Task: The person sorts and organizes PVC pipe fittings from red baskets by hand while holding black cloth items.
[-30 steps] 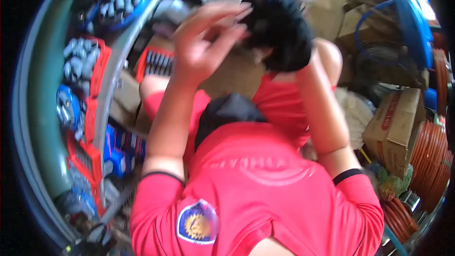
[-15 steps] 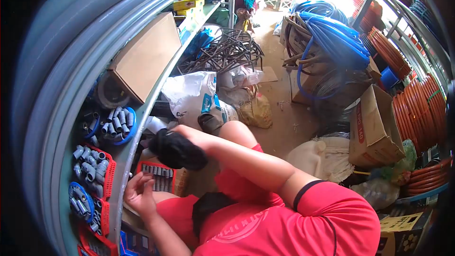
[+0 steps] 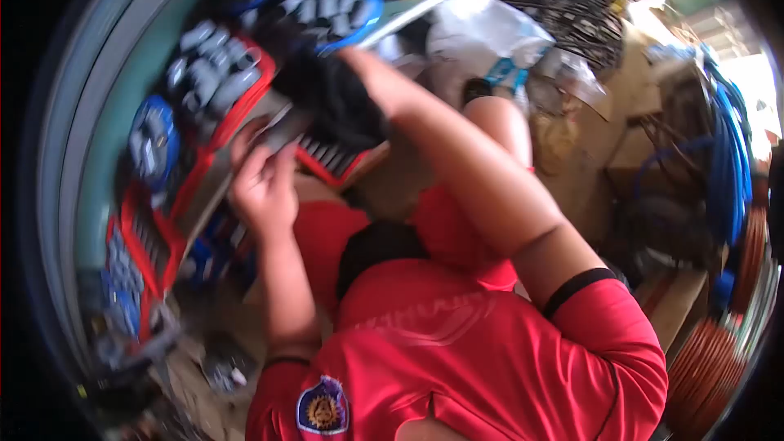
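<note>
My right hand (image 3: 363, 73) is closed on a soft black cloth (image 3: 339, 102), which covers most of its fingers. Fingers curled, my left hand (image 3: 265, 184) is close to the cloth's left side. A blurred grey piece (image 3: 287, 125) sits at its fingertips; I cannot tell its exact kind. Below the cloth is a red basket (image 3: 331, 165) of grey pieces. Behind my hands on the shelf, another red basket (image 3: 263, 73) holds grey pipe fittings (image 3: 208, 73), beside a blue-rimmed container (image 3: 374, 12) of more fittings.
Large grey pipes (image 3: 106, 49) curve along the left edge. A white sack (image 3: 482, 33) stands past my knee, with a heap of dark tangled rods (image 3: 572, 20) behind it. Coils of blue hose (image 3: 727, 155) and orange-brown hose (image 3: 706, 380) lie on the right.
My view has swung left and down, so my hands and the shelf sit elsewhere in it. The black cloth is now closer to my left hand, where a grey piece shows.
</note>
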`<state>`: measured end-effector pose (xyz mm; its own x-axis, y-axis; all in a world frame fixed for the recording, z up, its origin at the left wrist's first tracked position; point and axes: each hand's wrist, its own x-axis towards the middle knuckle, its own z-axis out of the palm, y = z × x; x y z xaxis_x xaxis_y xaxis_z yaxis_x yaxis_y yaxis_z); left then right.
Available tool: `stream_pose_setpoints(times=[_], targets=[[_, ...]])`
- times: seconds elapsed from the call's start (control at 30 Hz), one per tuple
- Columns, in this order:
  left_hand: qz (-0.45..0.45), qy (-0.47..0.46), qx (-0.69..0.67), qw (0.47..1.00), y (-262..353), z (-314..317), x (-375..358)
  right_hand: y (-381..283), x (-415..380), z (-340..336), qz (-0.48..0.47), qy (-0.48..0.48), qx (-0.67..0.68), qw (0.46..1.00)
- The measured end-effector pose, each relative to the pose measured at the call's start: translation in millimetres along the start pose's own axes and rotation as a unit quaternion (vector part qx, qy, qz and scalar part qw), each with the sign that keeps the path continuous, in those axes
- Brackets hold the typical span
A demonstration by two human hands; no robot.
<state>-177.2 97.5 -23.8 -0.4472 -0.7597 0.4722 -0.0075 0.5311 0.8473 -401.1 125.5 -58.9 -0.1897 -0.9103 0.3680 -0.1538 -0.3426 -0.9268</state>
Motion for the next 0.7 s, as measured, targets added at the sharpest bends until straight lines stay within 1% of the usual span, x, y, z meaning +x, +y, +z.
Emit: stream_pose_setpoints(times=[0.03,0.07,0.1,0.17,0.2,0.23,0.27,0.3,0.33,0.37,0.4,0.43,0.47,0.5,0.53,0.57,0.63,0.67,0.7], targets=[[0.010,-0.001,0.000,1.000,3,1,1,18,9,4,-0.011,0.025,-0.032,0.999],[0.025,0.011,0.011,1.000,1,2,2,-1,14,6,0.031,0.014,0.093,0.995],[0.031,0.019,0.019,0.999,2,2,3,-22,17,5,0.075,0.004,0.213,0.974],[0.068,0.052,-0.027,0.996,-6,1,13,-17,19,11,-0.010,0.034,0.139,0.990],[0.073,0.054,-0.024,0.996,-5,-1,19,-9,22,12,0.007,0.037,0.144,0.989],[0.078,0.055,-0.024,0.995,-3,-3,23,-9,25,11,-0.041,0.030,0.051,0.997],[0.081,0.061,-0.036,0.994,4,-3,27,-8,27,9,-0.005,0.036,0.094,0.995],[0.027,0.075,-0.071,0.994,3,-8,26,-6,31,6,-0.032,0.032,0.043,0.998],[-0.026,0.088,-0.106,0.990,1,-14,26,-20,35,0,-0.128,-0.004,-0.151,0.980],[-0.036,0.084,-0.155,0.984,-1,-18,28,-36,34,-6,-0.241,-0.016,-0.402,0.884],[-0.046,0.081,-0.203,0.975,-3,-21,30,-47,38,-11,-0.295,-0.031,-0.486,0.822],[-0.050,0.087,-0.184,0.978,-7,-23,32,-48,39,-13,-0.292,-0.072,-0.439,0.847],[-0.055,0.091,-0.166,0.980,-12,-23,32,-33,33,-7,-0.175,-0.083,-0.189,0.963],[-0.058,0.096,-0.150,0.982,-16,-22,32,-18,28,2,-0.045,-0.085,0.078,0.992],[-0.090,0.103,-0.199,0.970,-12,-17,32,-34,22,8,-0.044,-0.081,0.105,0.990],[-0.074,0.107,-0.197,0.972,-12,-13,33,-50,16,14,-0.043,-0.078,0.133,0.987],[-0.042,0.118,-0.193,0.973,-6,-2,36,-46,14,9,-0.050,-0.063,0.039,0.996],[-0.042,0.140,-0.240,0.960,1,7,37,-47,11,5,-0.045,-0.055,0.029,0.997],[-0.051,0.129,-0.238,0.961,9,10,40,-52,10,2,-0.042,-0.047,0.019,0.998]])
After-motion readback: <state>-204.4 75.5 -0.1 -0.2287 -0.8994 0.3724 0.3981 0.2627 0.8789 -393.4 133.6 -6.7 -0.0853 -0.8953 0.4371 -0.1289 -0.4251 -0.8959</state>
